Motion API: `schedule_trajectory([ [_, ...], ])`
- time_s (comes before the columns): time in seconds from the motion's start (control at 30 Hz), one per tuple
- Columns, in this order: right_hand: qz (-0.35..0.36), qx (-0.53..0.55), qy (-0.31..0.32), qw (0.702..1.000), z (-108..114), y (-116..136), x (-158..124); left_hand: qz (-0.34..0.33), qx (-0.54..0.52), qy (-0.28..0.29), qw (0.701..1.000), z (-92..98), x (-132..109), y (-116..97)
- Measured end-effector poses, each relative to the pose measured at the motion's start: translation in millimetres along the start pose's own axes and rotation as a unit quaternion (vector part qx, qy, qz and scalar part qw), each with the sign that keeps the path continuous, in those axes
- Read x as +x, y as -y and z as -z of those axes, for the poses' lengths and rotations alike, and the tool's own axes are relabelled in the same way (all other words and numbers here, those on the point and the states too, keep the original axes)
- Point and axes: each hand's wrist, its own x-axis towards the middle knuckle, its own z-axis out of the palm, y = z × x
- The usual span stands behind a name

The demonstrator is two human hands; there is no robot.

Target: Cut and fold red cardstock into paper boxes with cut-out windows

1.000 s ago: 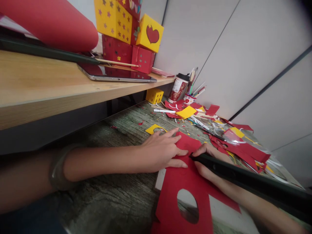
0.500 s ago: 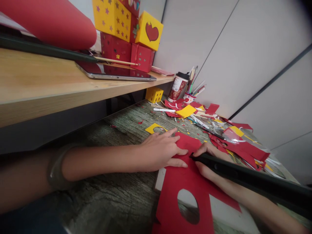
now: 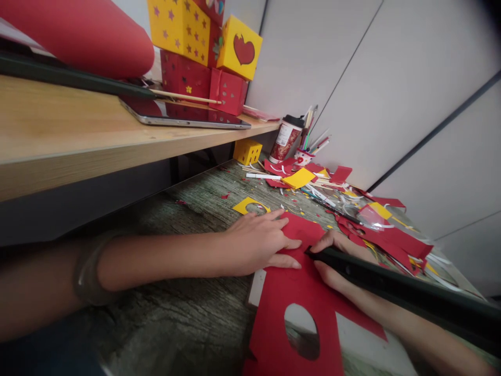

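My left hand [image 3: 258,241] lies flat with fingers stretched out, pressing on a red paper sheet [image 3: 291,308] that has an oval hole cut in it. My right hand [image 3: 332,256] is closed around a long black tool [image 3: 395,290] whose tip rests on the red sheet just beside my left fingertips. A bracelet [image 3: 88,269] sits on my left wrist. The sheet lies on a grey wood-grain desk [image 3: 188,313].
A wooden shelf [image 3: 78,136] at left carries a tablet [image 3: 183,115], a red paper roll [image 3: 78,31] and stacked red and yellow paper boxes [image 3: 203,47]. Farther back lie a yellow cube [image 3: 248,152], a cup [image 3: 287,139], a pen holder [image 3: 305,154] and several paper scraps [image 3: 376,230].
Almost nothing has moved; both hands stay in place on the red sheet, and the view has shifted slightly.
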Motion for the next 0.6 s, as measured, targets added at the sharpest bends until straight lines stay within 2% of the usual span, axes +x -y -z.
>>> schedule_trajectory([
  [0.27,-0.007,-0.002,0.031,1.0,7,7,0,-0.002,0.0,-0.003,1.0,0.1,1,0],
  [0.6,-0.003,0.006,0.017,1.0,6,12,0,0.002,-0.018,0.002,1.0,2.0,0,-1],
])
